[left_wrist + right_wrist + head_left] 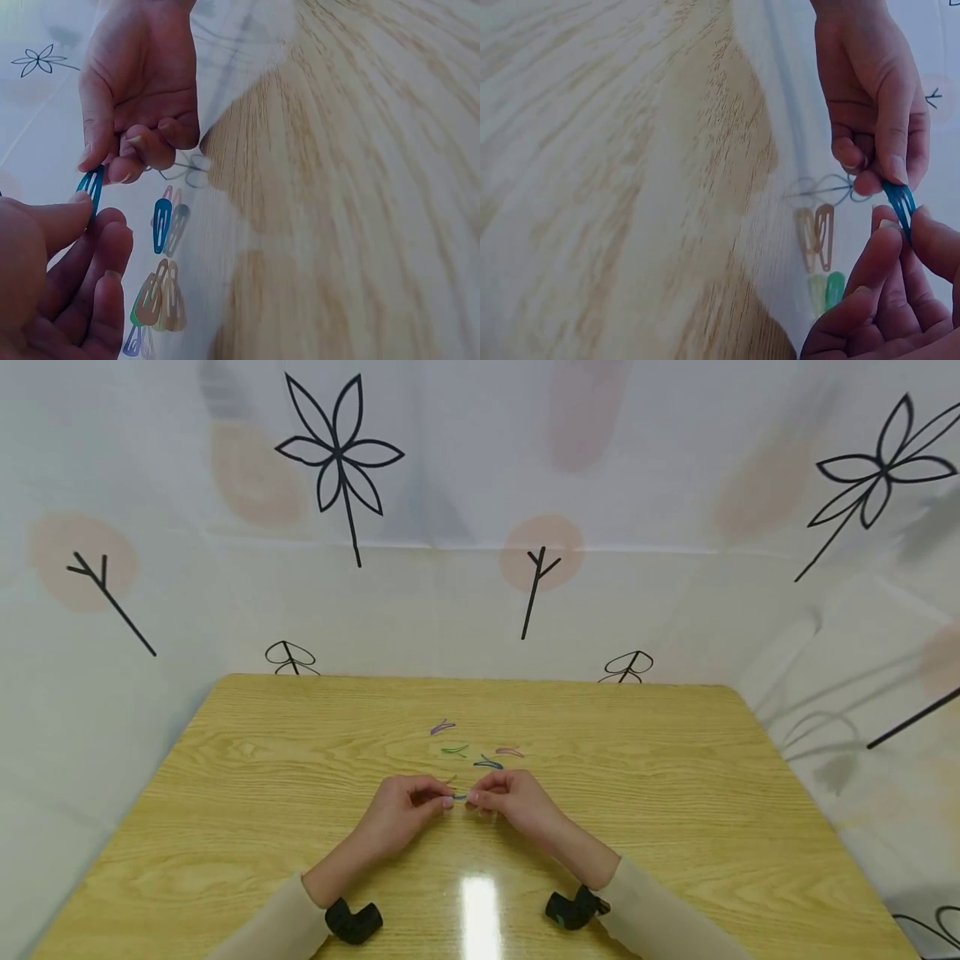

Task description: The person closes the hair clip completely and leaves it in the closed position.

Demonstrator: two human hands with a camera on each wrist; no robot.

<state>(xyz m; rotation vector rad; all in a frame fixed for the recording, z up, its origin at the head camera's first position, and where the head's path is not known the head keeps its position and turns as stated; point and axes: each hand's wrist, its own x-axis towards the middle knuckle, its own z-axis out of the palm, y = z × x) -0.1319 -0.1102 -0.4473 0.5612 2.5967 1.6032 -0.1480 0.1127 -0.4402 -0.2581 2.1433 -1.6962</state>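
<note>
Over the middle of the wooden table (262, 827) my two hands meet on a small blue hair clip (459, 796). My left hand (442, 801) pinches one end and my right hand (477, 798) pinches the other. In the left wrist view the blue clip (91, 187) runs between my left hand's thumb and fingers (94, 217) below and my right hand (101, 161) above. The right wrist view shows the blue clip (900, 202) held between my right hand (904, 225) and my left hand (885, 177).
Several loose hair clips lie just beyond the hands: a purple clip (442, 727), a green clip (453, 749), a dark blue clip (487, 764) and a pink clip (510, 751). A patterned white curtain (480, 485) surrounds the table.
</note>
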